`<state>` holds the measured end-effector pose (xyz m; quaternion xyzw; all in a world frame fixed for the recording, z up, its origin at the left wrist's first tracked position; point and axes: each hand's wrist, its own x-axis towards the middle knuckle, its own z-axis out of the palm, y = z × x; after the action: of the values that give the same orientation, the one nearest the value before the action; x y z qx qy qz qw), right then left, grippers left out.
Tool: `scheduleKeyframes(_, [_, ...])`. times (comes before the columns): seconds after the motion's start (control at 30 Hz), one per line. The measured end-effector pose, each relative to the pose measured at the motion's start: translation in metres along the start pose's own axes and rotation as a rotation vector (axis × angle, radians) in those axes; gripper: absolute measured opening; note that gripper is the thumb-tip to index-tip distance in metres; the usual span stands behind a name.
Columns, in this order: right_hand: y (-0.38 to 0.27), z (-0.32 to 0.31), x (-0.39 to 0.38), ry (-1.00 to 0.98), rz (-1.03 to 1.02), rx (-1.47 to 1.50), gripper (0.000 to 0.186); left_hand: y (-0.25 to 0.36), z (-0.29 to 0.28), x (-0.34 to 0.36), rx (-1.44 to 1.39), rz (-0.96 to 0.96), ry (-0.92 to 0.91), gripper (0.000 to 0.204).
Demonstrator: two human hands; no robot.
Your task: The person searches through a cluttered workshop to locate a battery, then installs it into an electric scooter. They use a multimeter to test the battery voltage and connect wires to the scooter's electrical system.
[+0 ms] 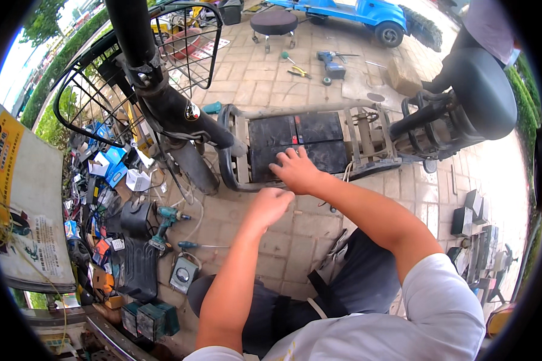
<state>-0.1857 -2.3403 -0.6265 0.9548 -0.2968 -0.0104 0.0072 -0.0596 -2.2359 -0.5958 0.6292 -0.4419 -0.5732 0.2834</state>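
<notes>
An electric bike stands across in front of me, its metal frame (pixel 229 157) holding several black block batteries (pixel 322 127) side by side. A small red part shows between the far ones. My right hand (pixel 298 171) rests on the near batteries (pixel 331 157), fingers spread and curved, with the fingertips touching the tops. My left hand (pixel 270 207) is just in front of the frame's near rail, its fingers bent together. Whatever those fingers may hold is hidden. Both forearms reach in from the lower edge.
The bike's wire basket (pixel 72 108) and black saddle (pixel 485 93) flank the frame. A teal drill (pixel 165 225), a screwdriver (pixel 190 245) and a meter box (pixel 185 274) lie near left, beside heaped boxes. A blue drill (pixel 331 63) and pliers (pixel 299 72) lie beyond; a person stands far right.
</notes>
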Motion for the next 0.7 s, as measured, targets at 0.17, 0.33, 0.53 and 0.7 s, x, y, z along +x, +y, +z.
scheduleKeyframes(0.17, [0.019, 0.001, 0.000, -0.003, 0.107, 0.036, 0.107, 0.014, -0.008, -0.016, 0.508, 0.036, 0.123, 0.035])
scheduleKeyframes(0.33, [0.039, 0.024, 0.000, 0.009, 0.064, 0.088, 0.101, 0.015, -0.006, -0.016, 0.687, 0.107, 0.210, 0.045])
scheduleKeyframes(0.53, [0.033, 0.016, 0.014, 0.025, 0.010, 0.058, 0.081, -0.046, 0.009, 0.038, 1.159, 0.290, 0.471, 0.077])
scheduleKeyframes(0.7, [0.038, 0.013, 0.011, 0.048, 0.006, 0.005, 0.081, -0.045, 0.023, 0.047, 1.202, 0.187, 0.415, 0.077])
